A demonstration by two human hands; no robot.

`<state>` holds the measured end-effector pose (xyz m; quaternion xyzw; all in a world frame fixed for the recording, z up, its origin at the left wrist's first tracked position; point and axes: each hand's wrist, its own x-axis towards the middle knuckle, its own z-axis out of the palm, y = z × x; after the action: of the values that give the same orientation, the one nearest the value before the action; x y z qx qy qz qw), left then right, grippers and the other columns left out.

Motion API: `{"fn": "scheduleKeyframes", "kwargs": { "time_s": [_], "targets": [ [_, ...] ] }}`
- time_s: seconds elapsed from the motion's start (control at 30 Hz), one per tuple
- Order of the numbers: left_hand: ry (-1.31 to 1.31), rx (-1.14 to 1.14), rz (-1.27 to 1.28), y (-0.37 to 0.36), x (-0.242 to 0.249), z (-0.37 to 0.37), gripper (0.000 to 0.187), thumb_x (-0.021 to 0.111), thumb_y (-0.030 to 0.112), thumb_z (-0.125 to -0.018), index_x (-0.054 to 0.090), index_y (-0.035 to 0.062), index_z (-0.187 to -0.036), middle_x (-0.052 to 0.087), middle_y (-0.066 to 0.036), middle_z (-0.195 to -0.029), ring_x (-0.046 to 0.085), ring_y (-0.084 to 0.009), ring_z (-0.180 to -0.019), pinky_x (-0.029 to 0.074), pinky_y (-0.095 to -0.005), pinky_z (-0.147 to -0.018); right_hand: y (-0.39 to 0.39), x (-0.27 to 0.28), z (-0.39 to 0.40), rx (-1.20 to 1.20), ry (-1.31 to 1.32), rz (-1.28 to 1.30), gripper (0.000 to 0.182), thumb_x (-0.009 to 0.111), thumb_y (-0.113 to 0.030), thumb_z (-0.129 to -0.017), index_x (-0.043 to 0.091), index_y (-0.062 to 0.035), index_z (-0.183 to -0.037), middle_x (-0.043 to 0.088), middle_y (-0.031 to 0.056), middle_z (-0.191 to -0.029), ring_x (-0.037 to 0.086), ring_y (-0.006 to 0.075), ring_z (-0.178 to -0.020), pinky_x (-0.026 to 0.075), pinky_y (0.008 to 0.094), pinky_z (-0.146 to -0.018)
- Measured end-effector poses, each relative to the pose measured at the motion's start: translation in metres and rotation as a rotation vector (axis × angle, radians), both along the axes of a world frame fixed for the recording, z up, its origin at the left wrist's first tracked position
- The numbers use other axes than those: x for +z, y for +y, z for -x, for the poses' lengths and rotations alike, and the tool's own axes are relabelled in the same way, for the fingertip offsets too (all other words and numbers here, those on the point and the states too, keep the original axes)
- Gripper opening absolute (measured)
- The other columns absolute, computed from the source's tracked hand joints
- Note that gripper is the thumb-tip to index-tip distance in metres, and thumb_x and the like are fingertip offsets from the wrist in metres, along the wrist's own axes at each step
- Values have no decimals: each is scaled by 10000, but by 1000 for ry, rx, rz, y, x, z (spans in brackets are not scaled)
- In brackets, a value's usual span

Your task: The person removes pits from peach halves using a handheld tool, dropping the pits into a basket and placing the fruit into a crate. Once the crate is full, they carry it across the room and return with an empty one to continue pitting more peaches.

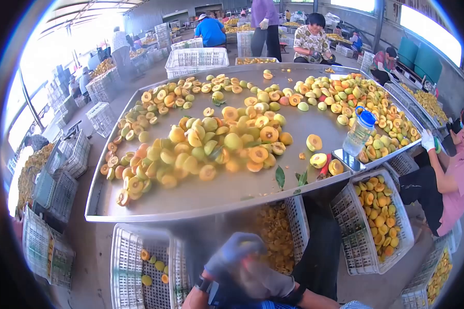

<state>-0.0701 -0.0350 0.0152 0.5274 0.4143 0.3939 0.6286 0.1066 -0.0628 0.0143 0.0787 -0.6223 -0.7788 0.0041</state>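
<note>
Both my hands are gloved and close together at the bottom centre, below the metal table's front edge. My left hand (237, 252), in a blue-grey glove, is blurred by motion. Beside it on the right, my right hand (270, 278) in a greyish glove is smeared too, with a reddish blur between the two; what they hold cannot be made out. Behind them is a crate of brown halves (277, 234). Halved yellow-orange fruit (206, 139) is heaped on the metal table (216, 198), with several green leaves (280, 176) and a red-handled tool (325, 166) near its front edge.
A blue-capped bottle (357, 136) stands at the table's right side. White crates flank me: one with a few fruits (123, 268) at left, one filled (350, 234) at right. A co-worker in pink (456, 180) sits at right. Other people and crates are behind the table.
</note>
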Motion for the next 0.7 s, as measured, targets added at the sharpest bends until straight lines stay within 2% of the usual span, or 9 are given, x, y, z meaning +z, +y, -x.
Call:
{"fn": "scheduleKeyframes", "kwargs": {
  "time_s": [0.03,0.1,0.13,0.3,0.43,0.5,0.53,0.6,0.7],
  "targets": [
    [-29,-58,-21,1,-1,3,254,587,185,-887,651,-52,-954,659,-75,-869,601,-130,-822,484,-273,-786,-5,-3,1,2,2,-3,261,512,-306,-971,636,-95,-1063,609,-25,-858,566,51,-729,473,226,-656],
    [-59,-111,-39,-1,4,2,255,583,182,-883,650,-49,-964,662,-87,-889,609,-137,-830,488,-275,-793,-15,-11,5,-182,228,-902,211,524,-230,-960,638,-72,-1040,589,-15,-795,571,97,-672,490,254,-643],
    [-94,20,-48,-8,5,-5,296,566,245,-883,652,-34,-929,655,-76,-858,601,-137,-807,482,-276,-750,-17,-15,4,-179,223,-882,211,524,-230,-960,638,-72,-1040,589,-15,-795,571,97,-672,490,254,-643],
    [-400,415,6,-8,-13,-27,398,476,368,-937,615,-5,-925,632,-78,-797,599,-150,-712,485,-280,-660,-8,-14,0,310,-669,-2177,124,506,-145,-924,568,-38,-919,558,100,-831,593,250,-765,485,375,-692],
    [-384,752,66,-17,-32,-15,607,330,571,-983,624,44,-923,613,-24,-828,580,-130,-731,457,-234,-719,5,4,-4,32,-768,-2528,410,421,-484,-989,512,-107,-855,378,-56,-561,337,63,-413,263,246,-384],
    [350,949,-238,-40,-21,17,511,391,447,-1005,662,20,-931,633,-36,-826,573,-104,-760,464,-257,-724,9,-3,-11,108,-800,-2285,411,428,-489,-985,510,-104,-868,364,-56,-549,326,62,-398,258,244,-375],
    [347,991,-209,-48,23,22,344,523,317,-974,663,9,-914,631,-29,-816,574,-103,-792,474,-274,-744,13,-6,-15,176,-836,-2052,413,435,-495,-981,509,-101,-880,350,-55,-537,314,62,-384,253,241,-366],
    [1128,877,-380,-68,1,104,190,686,163,-845,657,9,-952,653,-133,-913,630,-247,-842,492,-348,-777,18,-17,-24,180,-832,-1976,418,439,-498,-978,507,-96,-883,352,-54,-535,313,64,-382,251,240,-366],
    [1443,871,-489,-62,48,122,238,710,170,-803,662,21,-982,642,-153,-929,632,-319,-857,498,-392,-765,16,-49,-22,149,-782,-1941,445,450,-512,-967,507,-77,-892,367,-41,-529,318,71,-378,251,242,-366]
  ]
}}
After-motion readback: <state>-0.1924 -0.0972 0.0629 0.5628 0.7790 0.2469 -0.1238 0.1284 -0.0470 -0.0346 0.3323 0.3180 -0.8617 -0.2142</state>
